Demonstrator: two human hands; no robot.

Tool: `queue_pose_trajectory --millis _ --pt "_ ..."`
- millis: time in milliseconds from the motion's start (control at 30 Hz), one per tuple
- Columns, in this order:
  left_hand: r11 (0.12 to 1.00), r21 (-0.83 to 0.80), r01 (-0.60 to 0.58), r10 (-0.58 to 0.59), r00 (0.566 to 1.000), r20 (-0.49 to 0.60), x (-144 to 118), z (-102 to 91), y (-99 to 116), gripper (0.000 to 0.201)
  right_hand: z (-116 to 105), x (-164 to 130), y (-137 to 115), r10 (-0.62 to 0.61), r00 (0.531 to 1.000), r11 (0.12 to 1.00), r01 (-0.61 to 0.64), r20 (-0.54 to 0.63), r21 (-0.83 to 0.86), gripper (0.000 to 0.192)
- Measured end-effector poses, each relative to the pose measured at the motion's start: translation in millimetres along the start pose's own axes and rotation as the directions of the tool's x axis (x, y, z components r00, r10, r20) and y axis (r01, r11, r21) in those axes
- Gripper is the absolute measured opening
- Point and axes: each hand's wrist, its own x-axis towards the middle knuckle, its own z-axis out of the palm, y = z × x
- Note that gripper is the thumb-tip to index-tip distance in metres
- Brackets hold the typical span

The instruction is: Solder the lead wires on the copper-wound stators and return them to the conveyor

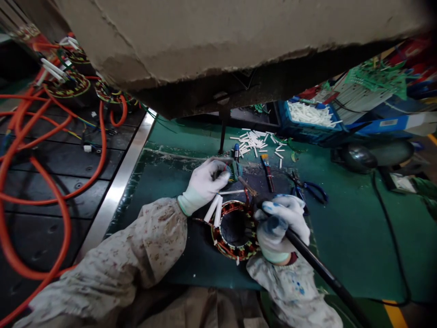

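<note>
Nearest to us are our own patterned fabric sleeves (pixel 136 255), running up to two white-gloved hands over the round copper-wound stator ring (pixel 235 230) that lies flat on the green worktop (pixel 344 228).

Our right hand (pixel 280 223) is clenched around the black-handled soldering tool (pixel 307 255), whose thin tip points up and left toward the ring's upper edge. Our left hand (pixel 205 184) is curled, pinching a small bundle of coloured lead wires (pixel 229 172) just above the ring. White insulating sleeves (pixel 215 209) stick out at the ring's upper left.

We judge that we are joining leads at the winding. The next move calls for a steady tip placed exactly on the joint while the left hand keeps the wires from shifting.

As for containers, the blue plastic bin (pixel 303 130) at the back right is heaped with white tubes (pixel 309 114). More loose white tube pieces (pixel 254 141) lie scattered on the worktop before it, near blue-handled pliers (pixel 312 189).
</note>
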Motion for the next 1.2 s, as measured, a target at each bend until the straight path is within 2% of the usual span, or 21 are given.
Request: queue_pose_trajectory --millis 433,567,667,800,900,967,1033,1200 --pt "1.000 0.006 -0.016 0.016 1.000 -0.016 -1 2.0 2 0.007 -1 -2 0 0.003 1.000 1.000 -0.003 0.016 -0.004 0.027" --pt "1.000 0.015 -0.017 0.017 1.000 -0.022 -2 2.8 2 0.006 0 3 0 -0.019 1.000 0.999 0.018 -0.022 -0.044 0.025" --pt "0.999 0.022 -0.028 0.029 0.999 -0.029 -3 2.7 2 0.006 11 20 2 -0.029 0.997 0.994 0.036 0.067 -0.104 0.015" --pt "0.998 0.054 -0.030 0.031 0.999 -0.019 -3 1.0 4 0.004 31 47 3 0.008 0.964 0.985 0.038 0.265 -0.169 0.022" --pt "0.999 0.015 -0.040 0.040 0.999 -0.023 -1 -0.7 5 0.005 38 53 4 0.020 0.953 0.980 0.041 0.303 -0.193 0.020" --pt "0.999 -0.034 -0.031 0.030 0.999 -0.010 0 -2.0 5 0.005 38 50 5 0.071 0.958 0.984 -0.022 0.279 -0.175 0.021" --pt "0.996 -0.084 -0.008 0.010 1.000 0.021 2 -3.3 4 0.004 37 45 7 0.164 0.945 0.985 -0.139 0.283 -0.106 0.025" --pt "0.986 -0.165 0.033 -0.022 0.997 0.068 7 -5.3 1 0.010 41 41 9 0.345 0.860 0.906 -0.410 0.375 0.106 0.027"
